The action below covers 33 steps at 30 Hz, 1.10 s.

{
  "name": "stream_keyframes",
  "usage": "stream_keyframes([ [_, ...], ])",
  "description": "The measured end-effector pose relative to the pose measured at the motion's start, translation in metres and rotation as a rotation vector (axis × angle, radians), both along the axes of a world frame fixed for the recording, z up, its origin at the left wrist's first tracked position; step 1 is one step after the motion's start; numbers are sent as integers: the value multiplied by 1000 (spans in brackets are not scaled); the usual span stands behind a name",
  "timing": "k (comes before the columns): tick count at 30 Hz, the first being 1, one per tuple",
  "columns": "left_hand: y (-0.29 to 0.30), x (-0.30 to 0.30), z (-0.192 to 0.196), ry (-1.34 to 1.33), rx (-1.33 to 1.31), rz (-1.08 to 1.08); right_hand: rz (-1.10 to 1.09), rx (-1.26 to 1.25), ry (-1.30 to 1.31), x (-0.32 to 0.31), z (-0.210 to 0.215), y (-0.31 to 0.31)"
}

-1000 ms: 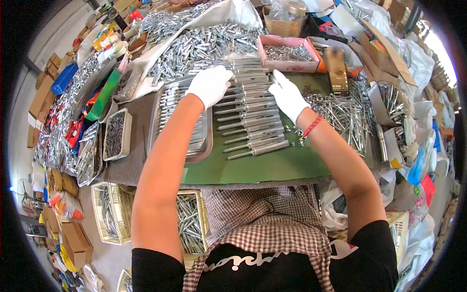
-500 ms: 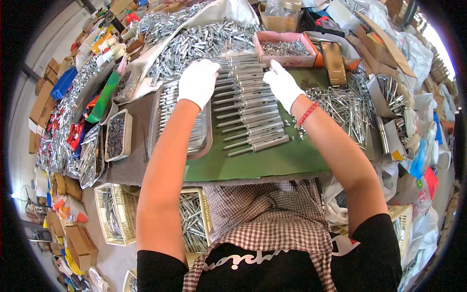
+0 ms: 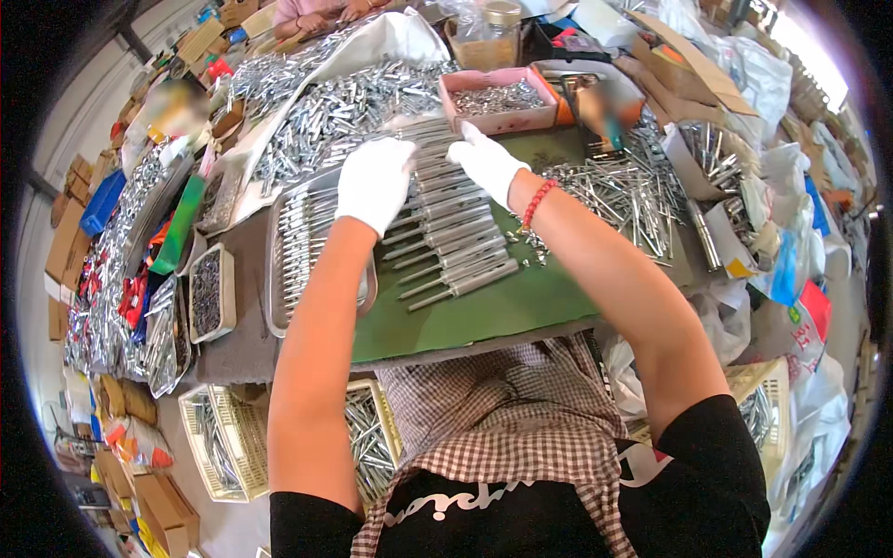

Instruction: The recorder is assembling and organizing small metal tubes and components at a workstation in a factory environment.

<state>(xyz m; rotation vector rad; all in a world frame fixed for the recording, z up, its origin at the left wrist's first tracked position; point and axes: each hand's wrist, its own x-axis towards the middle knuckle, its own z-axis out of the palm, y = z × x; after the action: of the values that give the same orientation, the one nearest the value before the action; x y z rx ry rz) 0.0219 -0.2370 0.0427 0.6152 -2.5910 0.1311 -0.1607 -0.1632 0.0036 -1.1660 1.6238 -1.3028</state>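
Observation:
A long row of silvery metal rods with thicker sleeves lies side by side across a green mat. My left hand, in a white glove, is curled at the thin left ends of the far rods. My right hand, also gloved, has its thumb and fingers at the right ends of the same part of the row. Both hands are closed around rods there, though the fingertips are partly hidden. Beside my left forearm sits a metal tray holding more rods in a line.
Beyond the row is a large heap of metal sleeves. A pink box of small parts and a phone stand behind my right hand. Loose rods lie on the right. Another person's hands show at the far edge.
The whole view has shifted, bringing another person's hands in at the top. My left hand has come slightly nearer along the row; my right hand keeps about the same place.

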Motion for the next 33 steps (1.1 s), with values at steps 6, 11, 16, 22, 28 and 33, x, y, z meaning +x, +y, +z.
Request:
stream_keyframes([
  [6, 128, 24, 16, -68, 176, -379, -106, -353, 192, -12, 1, 36],
  [11, 147, 36, -10, -44, 81, -334, 30, -295, 234, -6, 35, 136],
  [16, 146, 23, -18, -50, 58, -340, -197, -205, 571, -46, 53, 273],
  [22, 141, 30, -44, -117, 73, -183, -982, -25, 617, -113, 30, 512],
  [28, 117, 27, -73, -66, -54, -216, -1384, 1018, 694, -65, -81, 739],
  [33, 167, 21, -97, 28, 25, -407, -1208, 981, 214, 2, -146, 729],
])
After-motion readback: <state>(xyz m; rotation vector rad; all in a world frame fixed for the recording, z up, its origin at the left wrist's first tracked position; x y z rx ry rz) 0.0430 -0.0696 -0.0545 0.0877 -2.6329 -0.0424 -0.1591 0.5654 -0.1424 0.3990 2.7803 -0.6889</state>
